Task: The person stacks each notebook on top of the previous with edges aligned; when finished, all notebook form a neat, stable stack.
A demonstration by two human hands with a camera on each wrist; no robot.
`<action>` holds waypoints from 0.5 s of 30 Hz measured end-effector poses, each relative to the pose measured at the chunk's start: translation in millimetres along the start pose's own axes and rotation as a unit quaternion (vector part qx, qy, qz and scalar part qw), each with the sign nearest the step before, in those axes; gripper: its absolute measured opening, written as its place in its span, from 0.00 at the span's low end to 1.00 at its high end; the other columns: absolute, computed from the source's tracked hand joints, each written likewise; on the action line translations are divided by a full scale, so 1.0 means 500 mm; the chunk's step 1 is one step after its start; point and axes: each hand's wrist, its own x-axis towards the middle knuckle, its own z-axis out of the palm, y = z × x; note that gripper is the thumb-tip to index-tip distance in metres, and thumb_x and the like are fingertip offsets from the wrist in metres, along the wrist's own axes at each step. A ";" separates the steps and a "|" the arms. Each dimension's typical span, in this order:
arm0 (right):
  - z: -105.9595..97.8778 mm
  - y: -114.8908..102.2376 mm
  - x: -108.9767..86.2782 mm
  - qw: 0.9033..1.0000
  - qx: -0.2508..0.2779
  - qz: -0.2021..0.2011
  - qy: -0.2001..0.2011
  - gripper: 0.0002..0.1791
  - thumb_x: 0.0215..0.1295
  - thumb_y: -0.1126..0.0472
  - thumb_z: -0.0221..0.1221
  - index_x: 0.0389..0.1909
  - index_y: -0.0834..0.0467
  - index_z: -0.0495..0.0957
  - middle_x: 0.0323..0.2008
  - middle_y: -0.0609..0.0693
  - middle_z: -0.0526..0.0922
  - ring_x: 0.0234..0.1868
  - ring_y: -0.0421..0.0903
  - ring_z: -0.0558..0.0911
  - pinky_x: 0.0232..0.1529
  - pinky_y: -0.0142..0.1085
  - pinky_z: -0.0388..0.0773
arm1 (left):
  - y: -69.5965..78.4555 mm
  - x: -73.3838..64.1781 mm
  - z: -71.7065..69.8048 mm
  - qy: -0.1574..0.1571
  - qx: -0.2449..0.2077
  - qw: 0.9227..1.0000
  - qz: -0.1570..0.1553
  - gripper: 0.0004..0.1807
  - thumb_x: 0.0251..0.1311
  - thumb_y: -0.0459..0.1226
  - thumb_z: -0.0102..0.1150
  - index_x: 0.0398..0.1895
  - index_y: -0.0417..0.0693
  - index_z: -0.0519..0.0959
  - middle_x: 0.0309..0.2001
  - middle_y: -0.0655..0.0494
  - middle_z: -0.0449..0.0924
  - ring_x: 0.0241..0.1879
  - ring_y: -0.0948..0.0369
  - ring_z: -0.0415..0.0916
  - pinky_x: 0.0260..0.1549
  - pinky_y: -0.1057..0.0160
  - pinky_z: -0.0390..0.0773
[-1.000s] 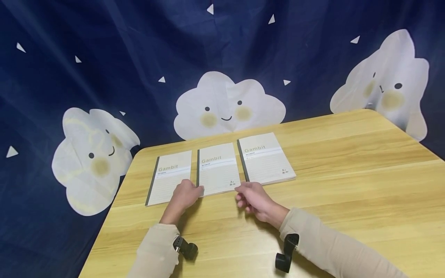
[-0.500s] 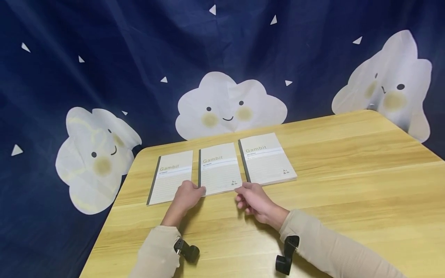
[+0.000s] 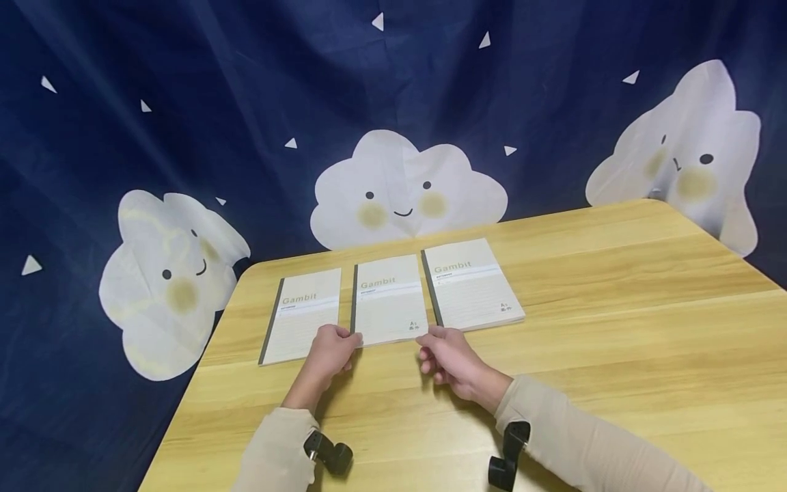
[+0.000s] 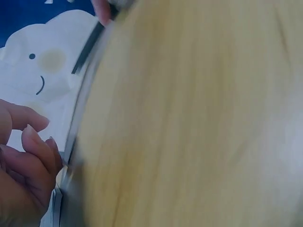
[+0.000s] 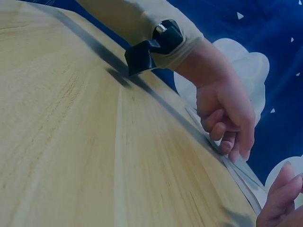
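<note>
Three white Gambit notebooks with dark spines lie flat in a row: the left notebook (image 3: 304,311), the middle notebook (image 3: 390,297) and the right notebook (image 3: 473,280). My left hand (image 3: 330,352) pinches the near left corner of the middle one, its thumb on the cover and its fingers curled. It hides the near right corner of the left notebook. My right hand (image 3: 451,355) holds the near right corner of the middle notebook between thumb and curled fingers. In the right wrist view, the left hand (image 5: 229,113) reaches down to the notebook's edge.
The notebooks lie on a wooden table (image 3: 615,328), near its far left side. Behind it hangs a dark blue curtain (image 3: 258,61) with printed clouds. A black camera mount (image 3: 332,452) sits on the left wrist, another black mount (image 3: 507,454) on the right.
The view has shifted slightly. Both hands stay at the middle notebook's near corners, and the three notebooks keep their places.
</note>
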 end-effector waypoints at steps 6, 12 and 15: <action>0.004 0.000 0.001 1.000 0.000 -0.003 -0.005 0.42 0.65 0.63 0.51 0.71 0.70 0.37 0.23 0.47 0.73 0.16 0.36 0.71 0.12 0.25 0.62 | -0.003 -0.001 -0.001 -0.008 -0.084 0.996 -0.021 0.11 0.61 0.35 0.53 0.39 0.32 0.72 0.20 0.54 0.71 0.12 0.66 0.62 0.10 0.70 0.62; 0.001 -0.001 0.003 1.000 0.000 -0.003 0.001 0.42 0.65 0.63 0.52 0.71 0.70 0.38 0.23 0.47 0.74 0.15 0.36 0.71 0.12 0.25 0.62 | -0.014 0.008 0.000 -0.007 -0.111 0.993 -0.029 0.12 0.61 0.33 0.51 0.41 0.30 0.74 0.20 0.56 0.70 0.12 0.67 0.62 0.10 0.71 0.61; -0.003 -0.002 0.003 1.000 -0.001 -0.003 0.004 0.42 0.65 0.62 0.52 0.71 0.70 0.38 0.23 0.47 0.74 0.15 0.36 0.71 0.12 0.26 0.62 | -0.017 0.011 0.000 -0.011 -0.115 0.993 -0.034 0.10 0.61 0.34 0.51 0.33 0.32 0.75 0.16 0.58 0.67 0.11 0.67 0.60 0.09 0.72 0.59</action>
